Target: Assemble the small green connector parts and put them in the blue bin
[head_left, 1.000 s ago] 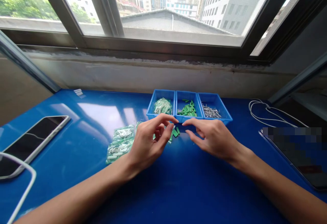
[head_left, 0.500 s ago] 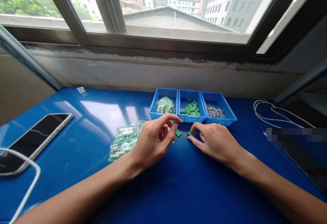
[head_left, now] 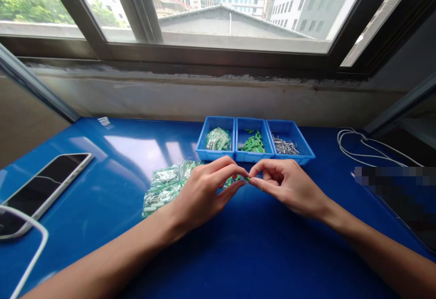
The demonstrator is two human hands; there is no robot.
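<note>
Both hands meet above the table in front of the bins. The thumb and forefinger of my right hand (head_left: 289, 185) pinch a small green plastic wall plug (head_left: 247, 178). Fingertips of my left hand (head_left: 207, 190) close on the plug's other end, so it is mostly covered. Just behind the left fingers lie more green plugs (head_left: 235, 180), partly hidden. Filled clear green bags (head_left: 161, 194) rest on the table left of my left hand, some of them behind it.
Three joined blue bins stand at the back: one with filled bags (head_left: 218, 140), one with green plugs (head_left: 254, 143), one with metal screws (head_left: 285, 147). A phone (head_left: 44, 190) and white cable (head_left: 37, 249) lie left. A coiled cable (head_left: 357, 147) and dark device (head_left: 402, 208) lie right.
My right hand has lifted the green plug slightly and moved left. My left hand has shifted right, its thumb and forefinger now meeting the plug.
</note>
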